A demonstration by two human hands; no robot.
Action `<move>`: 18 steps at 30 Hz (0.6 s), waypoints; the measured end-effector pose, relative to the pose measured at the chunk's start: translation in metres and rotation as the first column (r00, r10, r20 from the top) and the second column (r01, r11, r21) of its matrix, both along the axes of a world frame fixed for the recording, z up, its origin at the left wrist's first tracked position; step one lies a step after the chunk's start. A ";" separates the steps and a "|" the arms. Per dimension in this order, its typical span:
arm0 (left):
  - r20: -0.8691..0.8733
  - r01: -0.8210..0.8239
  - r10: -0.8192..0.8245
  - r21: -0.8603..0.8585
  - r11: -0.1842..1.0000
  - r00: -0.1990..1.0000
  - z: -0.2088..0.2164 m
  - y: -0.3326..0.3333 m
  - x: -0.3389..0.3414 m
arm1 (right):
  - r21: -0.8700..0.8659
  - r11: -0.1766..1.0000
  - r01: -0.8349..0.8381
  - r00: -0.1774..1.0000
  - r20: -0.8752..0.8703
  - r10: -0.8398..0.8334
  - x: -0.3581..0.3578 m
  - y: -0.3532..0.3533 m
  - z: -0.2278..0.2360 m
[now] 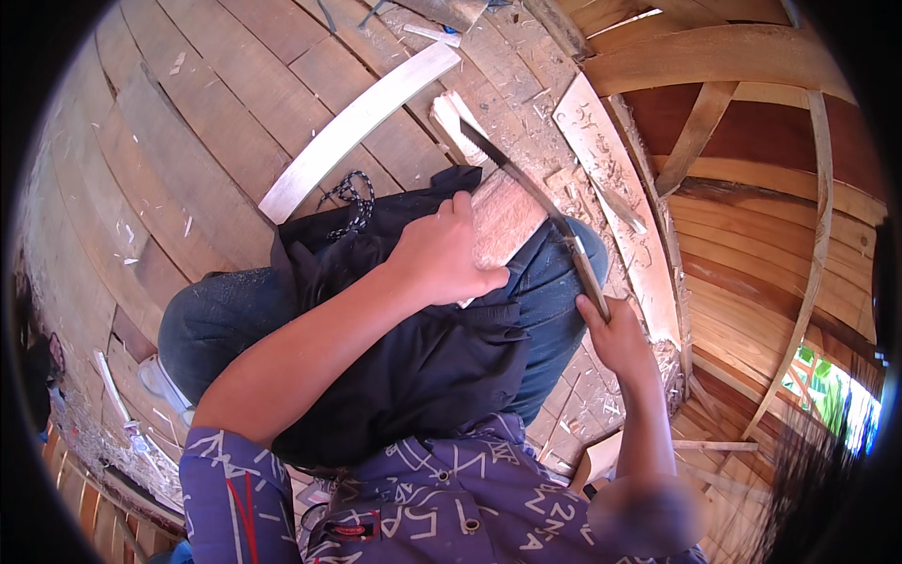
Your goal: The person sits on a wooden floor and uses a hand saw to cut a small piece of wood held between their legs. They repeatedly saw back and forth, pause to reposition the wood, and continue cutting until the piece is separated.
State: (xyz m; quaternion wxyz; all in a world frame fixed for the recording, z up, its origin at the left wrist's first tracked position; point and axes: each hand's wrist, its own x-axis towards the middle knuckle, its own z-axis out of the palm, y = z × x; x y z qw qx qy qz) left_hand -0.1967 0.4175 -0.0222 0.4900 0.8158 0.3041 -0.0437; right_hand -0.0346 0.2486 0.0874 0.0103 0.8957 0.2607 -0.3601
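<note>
A short, pale-brown piece of wood (510,214) lies across my lap, tilted. My left hand (440,252) is closed on its near left side, the thumb along the lower end. In my right hand (615,336) is a long, narrow, dark-bladed cutting tool (526,185) with a slim handle. Its blade slants up and left over the wood's far right side, and its edge looks jagged near the tip. Whether the blade touches the wood, I cannot tell. Just beyond the tip lies a split, pale wood block (458,122).
A black cloth (395,367) covers my lap over jeans. A curved, pale wooden strip (362,127) lies on the plank floor (202,103), left of the block. At right is a long board (615,202) strewn with shavings, beside wooden wall framing (723,56).
</note>
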 end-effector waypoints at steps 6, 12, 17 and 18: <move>0.061 0.057 -0.045 -0.221 0.973 0.997 -0.011 0.011 0.001 | 0.107 0.990 0.092 0.990 -0.118 -0.080 0.009 -0.017 -0.016; 0.150 0.174 -0.109 -0.540 0.823 0.983 -0.018 0.026 0.005 | 0.260 0.956 0.137 0.967 -0.245 -0.072 0.015 -0.038 -0.027; 0.138 0.237 -0.193 -0.512 0.826 0.971 -0.017 0.027 0.003 | 0.325 0.936 0.133 0.964 -0.263 -0.045 0.006 -0.052 -0.029; 0.128 0.227 -0.188 -0.498 0.837 0.974 -0.016 0.027 0.003 | 0.316 0.941 0.122 0.968 -0.248 -0.043 0.003 -0.050 -0.028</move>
